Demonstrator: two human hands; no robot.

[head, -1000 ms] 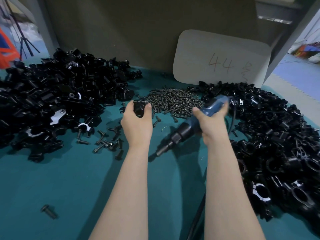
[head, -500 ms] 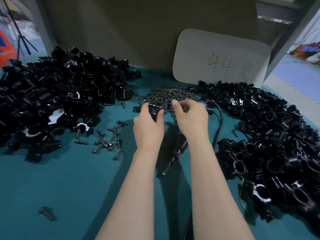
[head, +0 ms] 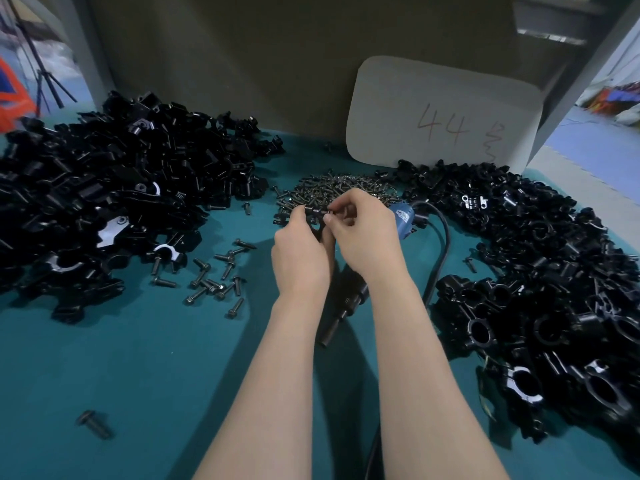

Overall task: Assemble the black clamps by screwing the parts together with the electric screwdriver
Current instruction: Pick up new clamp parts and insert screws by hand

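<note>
Your left hand (head: 300, 259) grips a clamp (head: 313, 213), and your right hand (head: 363, 235) pinches a screw (head: 328, 212) against it. Driving it remains, I judge: the screwdriver (head: 346, 301) lies on the table (head: 156, 358).

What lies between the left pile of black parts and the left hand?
In the head view, a scatter of loose screws lies on the teal mat between the left pile and the left hand.

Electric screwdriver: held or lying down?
Lying down. The electric screwdriver lies on the table beneath the left hand and right hand, which hold a black clamp part.
</note>
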